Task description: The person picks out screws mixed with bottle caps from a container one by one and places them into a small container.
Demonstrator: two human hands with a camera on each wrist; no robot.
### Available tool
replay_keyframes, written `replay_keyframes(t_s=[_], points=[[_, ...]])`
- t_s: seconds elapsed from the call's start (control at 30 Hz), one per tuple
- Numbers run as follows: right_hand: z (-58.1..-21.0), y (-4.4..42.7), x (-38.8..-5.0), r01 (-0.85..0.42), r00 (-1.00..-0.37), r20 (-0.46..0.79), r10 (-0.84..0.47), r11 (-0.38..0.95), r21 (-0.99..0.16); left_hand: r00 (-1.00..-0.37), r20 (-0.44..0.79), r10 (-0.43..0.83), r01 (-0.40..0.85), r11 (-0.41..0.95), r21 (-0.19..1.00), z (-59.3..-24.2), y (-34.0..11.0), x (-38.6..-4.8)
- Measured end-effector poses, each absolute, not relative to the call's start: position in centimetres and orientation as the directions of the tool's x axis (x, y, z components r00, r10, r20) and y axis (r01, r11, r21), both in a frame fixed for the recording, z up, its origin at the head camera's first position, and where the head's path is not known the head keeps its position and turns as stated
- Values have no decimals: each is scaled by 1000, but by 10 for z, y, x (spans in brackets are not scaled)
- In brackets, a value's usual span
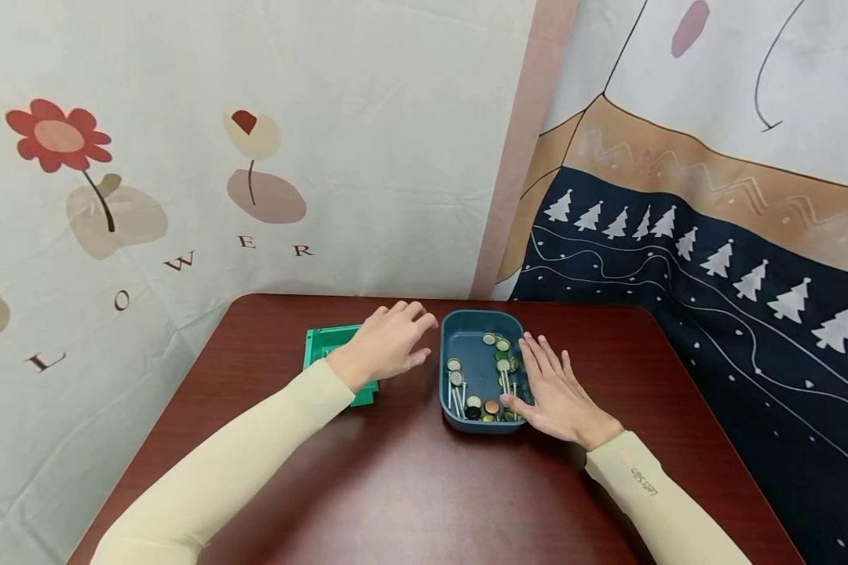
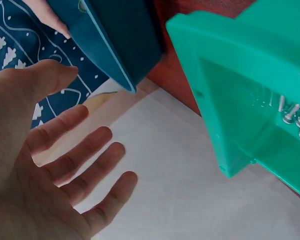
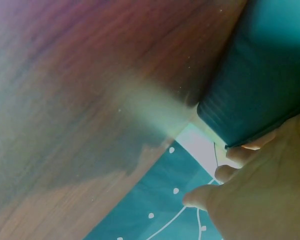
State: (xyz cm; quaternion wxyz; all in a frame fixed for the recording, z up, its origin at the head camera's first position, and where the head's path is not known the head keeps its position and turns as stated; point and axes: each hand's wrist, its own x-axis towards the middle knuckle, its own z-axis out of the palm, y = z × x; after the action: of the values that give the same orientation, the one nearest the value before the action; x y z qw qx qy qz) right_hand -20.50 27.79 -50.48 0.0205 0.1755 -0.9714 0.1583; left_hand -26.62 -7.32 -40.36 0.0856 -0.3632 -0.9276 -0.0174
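A blue rectangular box (image 1: pixel 475 337) stands on the table, holding several round caps (image 1: pixel 491 406) and several long screws (image 1: pixel 458 402) along its sides. My right hand (image 1: pixel 564 399) lies against the box's right side with fingers fairly straight and the thumb over the near right part. In the right wrist view, its fingers touch the box's rim. My left hand (image 1: pixel 390 342) hovers between the box and a green tray (image 1: pixel 315 345), palm bare and fingers loosely bent. Several small screws (image 2: pixel 291 114) lie inside the green tray in the left wrist view. My left forearm and hand partly cover that tray.
The dark red-brown table (image 1: pixel 452 502) stretches in front of both containers. Behind it hangs a pale cloth (image 1: pixel 396 157) with printed flowers and letters. A navy cloth (image 1: pixel 678 282) with white trees hangs at the right.
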Motion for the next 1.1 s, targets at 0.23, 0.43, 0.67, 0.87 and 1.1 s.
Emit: replay_keyframes(t_s=[0.23,0.43,0.67,0.87,1.1], points=[[-505,279,-204,-341,-940,85,-331,889,-305,-639,128,758,763,646,-20,-405,-56,-267],[-506,279,-206,-342,-939,81,-334,888,-307,-598,102,795,798,603,-23,-410,-45,-271],[-505,279,-206,-333,-942,60,-332,888,-318,-576,66,815,817,577,-2,-415,-33,-272],[-505,279,-207,-340,-939,72,-335,885,-317,-558,28,829,830,558,-4,-415,-24,-275],[-506,279,-207,-354,-935,79,-347,882,-310,-507,-18,862,862,506,-29,-414,-11,-276]])
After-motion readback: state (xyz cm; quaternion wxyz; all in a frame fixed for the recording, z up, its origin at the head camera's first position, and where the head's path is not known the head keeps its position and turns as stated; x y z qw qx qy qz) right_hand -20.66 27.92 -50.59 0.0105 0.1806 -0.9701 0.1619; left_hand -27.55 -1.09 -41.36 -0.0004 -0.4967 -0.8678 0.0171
